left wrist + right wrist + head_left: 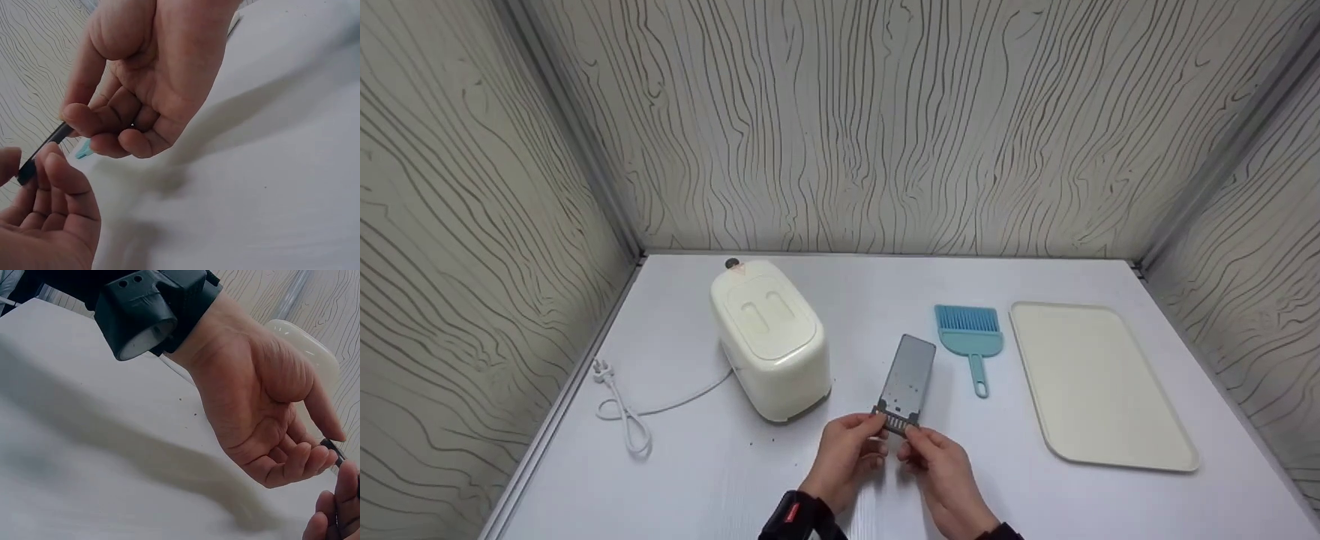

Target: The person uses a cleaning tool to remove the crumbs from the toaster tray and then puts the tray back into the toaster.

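Grey tray (906, 373), slotted end: pinched by both hands, thumbs and fingertips clamped on it; left hand (844, 455) at its left corner, right hand (945, 474) at its right.
Tray axis: long, running away from the person, far end leaning right; slotted end toward the person, plain end toward the back wall (840, 127).
Tray face: dark flecks, mostly on the slotted half.
Tray height: cannot tell whether the far end touches the white tabletop (859, 300).
Left edge: strip of tabletop, then the cream toaster (769, 315), near but apart.
Right edge: far corner just beside the blue brush (971, 341), whose handle points toward the person.
Far edge: tabletop runs on to the wall.
Outer right: cream tray (1102, 382), well apart.
Outer left: white cable (682, 403), plug (602, 370).
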Demonstrator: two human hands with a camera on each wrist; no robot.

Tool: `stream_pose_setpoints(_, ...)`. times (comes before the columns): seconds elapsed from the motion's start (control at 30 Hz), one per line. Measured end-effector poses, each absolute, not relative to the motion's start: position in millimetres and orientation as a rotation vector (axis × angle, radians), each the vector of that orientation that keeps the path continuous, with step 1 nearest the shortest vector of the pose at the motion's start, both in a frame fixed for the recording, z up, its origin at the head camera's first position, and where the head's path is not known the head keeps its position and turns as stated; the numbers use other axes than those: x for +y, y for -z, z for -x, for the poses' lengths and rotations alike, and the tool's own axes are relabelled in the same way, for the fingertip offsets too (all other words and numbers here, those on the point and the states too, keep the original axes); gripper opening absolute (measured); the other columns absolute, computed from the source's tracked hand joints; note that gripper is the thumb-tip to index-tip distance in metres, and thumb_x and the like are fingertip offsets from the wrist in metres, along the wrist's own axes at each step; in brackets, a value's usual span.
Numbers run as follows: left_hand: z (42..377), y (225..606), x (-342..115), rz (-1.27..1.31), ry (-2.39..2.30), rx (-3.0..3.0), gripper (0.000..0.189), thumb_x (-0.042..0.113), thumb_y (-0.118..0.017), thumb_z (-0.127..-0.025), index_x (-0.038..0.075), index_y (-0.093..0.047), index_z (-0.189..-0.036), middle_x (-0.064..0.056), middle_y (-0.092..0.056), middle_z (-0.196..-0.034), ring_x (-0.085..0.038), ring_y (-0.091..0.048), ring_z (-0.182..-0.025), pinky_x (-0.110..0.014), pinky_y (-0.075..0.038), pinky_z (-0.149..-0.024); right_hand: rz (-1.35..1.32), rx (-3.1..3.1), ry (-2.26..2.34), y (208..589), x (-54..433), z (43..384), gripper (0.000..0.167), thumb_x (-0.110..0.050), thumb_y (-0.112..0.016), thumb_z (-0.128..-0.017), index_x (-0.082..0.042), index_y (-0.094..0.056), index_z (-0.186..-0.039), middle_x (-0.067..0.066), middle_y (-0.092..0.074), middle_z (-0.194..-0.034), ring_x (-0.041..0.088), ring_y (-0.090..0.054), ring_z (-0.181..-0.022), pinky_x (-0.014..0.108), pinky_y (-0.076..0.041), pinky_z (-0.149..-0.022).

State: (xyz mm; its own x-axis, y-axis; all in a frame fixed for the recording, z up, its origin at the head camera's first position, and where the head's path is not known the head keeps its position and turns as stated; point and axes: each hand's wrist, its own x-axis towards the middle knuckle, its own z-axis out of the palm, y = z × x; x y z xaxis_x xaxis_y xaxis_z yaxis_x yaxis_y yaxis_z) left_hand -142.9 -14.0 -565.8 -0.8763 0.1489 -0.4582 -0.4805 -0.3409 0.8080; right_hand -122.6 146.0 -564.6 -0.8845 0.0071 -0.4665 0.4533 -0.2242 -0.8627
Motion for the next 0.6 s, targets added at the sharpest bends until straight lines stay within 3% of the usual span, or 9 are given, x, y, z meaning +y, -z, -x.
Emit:
stream_pose_setpoints(0.27, 142.9, 570.4, -8.2, 0.479, -2.308, 1.548, 0.024, 0.021, -0.072, -0.094, 0.002, -0.065, -0.109, -0.005, -0.068, -0.098, -0.015, -0.065, -0.081, -0.026, -0.055, -0.068, -0.555, 1.704, 2.212, 564.9, 137.0, 120.3, 0.027, -0.027, -0.061, -0.104, -0.002, -0.062, -0.111, 0.003, -0.064, -0.085, 0.017, -0.056, -0.082, 0.029, -0.048, -0.076)
stream_pose_setpoints(0.6, 144.6, 569.3, -3.6, 0.554, -2.432, 1.507, 0.032, 0.013, -0.071, -0.093, -0.009, -0.062, -0.115, -0.013, -0.071, -0.103, -0.016, -0.069, -0.085, -0.030, -0.059, -0.079, -0.567, 1.662, 2.220, 566.1, 127.2, 117.6, 0.026, -0.026, -0.062, -0.103, -0.002, -0.063, -0.111, 0.002, -0.061, -0.086, 0.017, -0.057, -0.082, 0.028, -0.048, -0.075)
